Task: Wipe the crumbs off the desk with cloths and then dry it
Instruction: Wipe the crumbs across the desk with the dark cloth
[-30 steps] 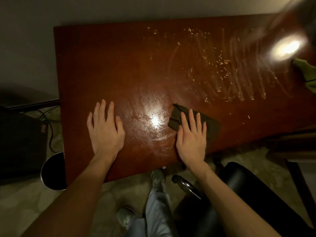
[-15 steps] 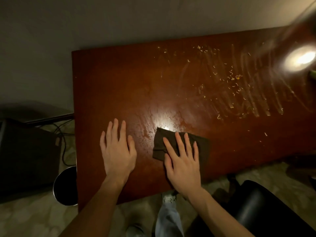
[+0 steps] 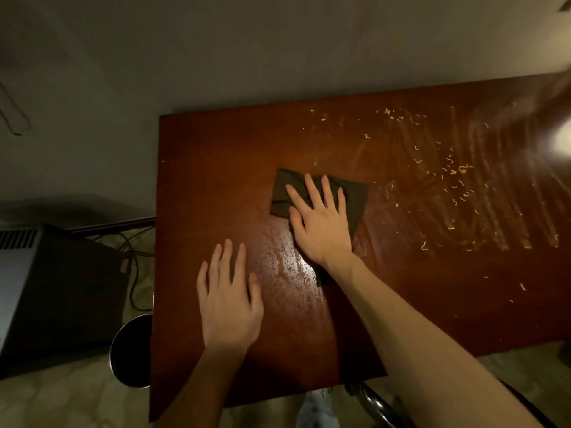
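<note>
Here the right hand (image 3: 321, 220) presses flat, fingers spread, on the dark cloth (image 3: 355, 196). Left hand (image 3: 228, 307) rests flat, empty, on the desk (image 3: 216, 180). Crumbs (image 3: 451, 171) lie right of the cloth.

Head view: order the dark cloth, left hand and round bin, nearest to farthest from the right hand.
1. dark cloth: under the right hand.
2. left hand: flat on the desk, leftward.
3. round bin: beyond the desk's left edge.

Left hand (image 3: 230, 307) flat, fingers (image 3: 227, 257) straight, slightly spread; right hand (image 3: 321, 223) farther forward, palm down, apparently pressing.
</note>
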The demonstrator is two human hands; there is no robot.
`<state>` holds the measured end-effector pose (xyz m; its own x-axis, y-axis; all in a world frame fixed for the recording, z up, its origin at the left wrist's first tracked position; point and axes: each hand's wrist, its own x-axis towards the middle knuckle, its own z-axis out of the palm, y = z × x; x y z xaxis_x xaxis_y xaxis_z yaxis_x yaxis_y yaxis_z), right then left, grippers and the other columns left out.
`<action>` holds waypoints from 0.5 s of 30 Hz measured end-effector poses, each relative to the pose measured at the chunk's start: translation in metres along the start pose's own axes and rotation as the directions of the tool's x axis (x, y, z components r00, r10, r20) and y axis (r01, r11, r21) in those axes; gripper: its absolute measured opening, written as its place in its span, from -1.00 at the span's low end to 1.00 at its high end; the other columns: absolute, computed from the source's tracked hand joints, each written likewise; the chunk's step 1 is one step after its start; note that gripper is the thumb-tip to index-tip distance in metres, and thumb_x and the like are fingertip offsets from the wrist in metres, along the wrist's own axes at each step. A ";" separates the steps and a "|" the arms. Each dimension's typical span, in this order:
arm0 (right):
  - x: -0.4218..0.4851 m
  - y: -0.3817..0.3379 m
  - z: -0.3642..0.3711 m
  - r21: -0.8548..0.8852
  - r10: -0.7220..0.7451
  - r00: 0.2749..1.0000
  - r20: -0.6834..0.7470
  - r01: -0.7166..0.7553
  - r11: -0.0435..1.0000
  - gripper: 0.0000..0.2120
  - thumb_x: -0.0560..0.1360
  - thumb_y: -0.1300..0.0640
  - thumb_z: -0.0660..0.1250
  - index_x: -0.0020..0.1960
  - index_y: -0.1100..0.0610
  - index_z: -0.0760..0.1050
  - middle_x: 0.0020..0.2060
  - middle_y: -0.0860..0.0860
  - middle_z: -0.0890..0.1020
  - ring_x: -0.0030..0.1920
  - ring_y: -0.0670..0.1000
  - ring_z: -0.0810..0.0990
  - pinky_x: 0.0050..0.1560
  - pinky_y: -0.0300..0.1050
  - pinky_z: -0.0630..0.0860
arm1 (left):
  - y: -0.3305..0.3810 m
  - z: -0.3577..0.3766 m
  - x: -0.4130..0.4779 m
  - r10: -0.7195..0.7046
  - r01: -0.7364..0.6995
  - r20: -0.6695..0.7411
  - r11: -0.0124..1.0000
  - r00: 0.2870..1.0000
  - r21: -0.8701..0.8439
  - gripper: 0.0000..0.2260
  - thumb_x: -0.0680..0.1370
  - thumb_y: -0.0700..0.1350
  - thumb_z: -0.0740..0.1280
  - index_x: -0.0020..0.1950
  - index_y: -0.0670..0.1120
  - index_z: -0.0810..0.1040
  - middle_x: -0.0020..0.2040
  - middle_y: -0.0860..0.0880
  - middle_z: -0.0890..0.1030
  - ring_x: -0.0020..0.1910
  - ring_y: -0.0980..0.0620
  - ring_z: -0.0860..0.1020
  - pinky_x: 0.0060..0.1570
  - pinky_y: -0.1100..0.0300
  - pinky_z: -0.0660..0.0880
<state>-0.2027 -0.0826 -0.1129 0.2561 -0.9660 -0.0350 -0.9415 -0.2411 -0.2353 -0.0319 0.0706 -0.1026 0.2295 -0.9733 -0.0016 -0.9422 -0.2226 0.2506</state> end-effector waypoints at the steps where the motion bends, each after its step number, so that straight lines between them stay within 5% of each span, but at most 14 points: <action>1: -0.018 -0.002 0.000 -0.005 -0.029 1.000 0.009 0.030 1.000 -0.49 0.73 -0.17 -0.07 0.66 -0.19 0.13 0.69 0.01 0.08 0.69 0.19 -0.06 0.62 0.33 -0.07 | 0.000 0.000 0.000 -0.002 0.002 0.006 1.000 1.000 0.003 -0.48 0.72 0.09 0.03 0.67 -0.02 0.24 0.69 -0.05 0.19 0.70 0.02 0.03 0.65 -0.11 0.04; 8: -0.138 -0.036 0.003 -0.020 -0.068 0.994 0.084 0.070 0.997 -0.48 0.72 -0.15 0.02 0.67 -0.21 0.10 0.69 0.01 0.08 0.69 0.17 -0.03 0.62 0.33 0.00 | 0.001 -0.004 0.003 -0.004 0.004 0.005 1.000 1.000 0.012 -0.48 0.69 0.07 0.06 0.63 -0.05 0.33 0.64 -0.09 0.32 0.66 -0.04 0.19 0.63 -0.11 0.11; 12: -0.095 -0.036 0.001 -0.030 -0.083 0.994 0.074 0.086 0.996 -0.49 0.70 -0.18 0.01 0.65 -0.26 0.14 0.68 0.02 0.11 0.68 0.18 -0.02 0.62 0.33 -0.03 | 0.004 -0.006 0.020 0.004 -0.005 0.010 0.998 1.000 0.066 -0.49 0.66 0.05 0.08 0.57 -0.08 0.40 0.49 -0.19 0.47 0.50 -0.16 0.37 0.54 -0.15 0.25; 15: -0.035 -0.032 0.008 0.013 0.023 1.000 -0.003 -0.023 1.000 -0.50 0.70 -0.19 -0.01 0.63 -0.24 0.20 0.68 0.02 0.15 0.68 0.19 -0.01 0.62 0.34 -0.04 | 0.003 0.000 0.024 0.019 -0.020 0.021 0.999 1.000 0.034 -0.50 0.67 0.04 0.10 0.60 -0.06 0.35 0.56 -0.13 0.38 0.57 -0.10 0.28 0.57 -0.14 0.20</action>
<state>-0.1799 -0.0404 -0.1122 0.2340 -0.9715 -0.0374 -0.9443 -0.2180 -0.2467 -0.0289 0.0470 -0.1018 0.2059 -0.9784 -0.0170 -0.9543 -0.2047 0.2178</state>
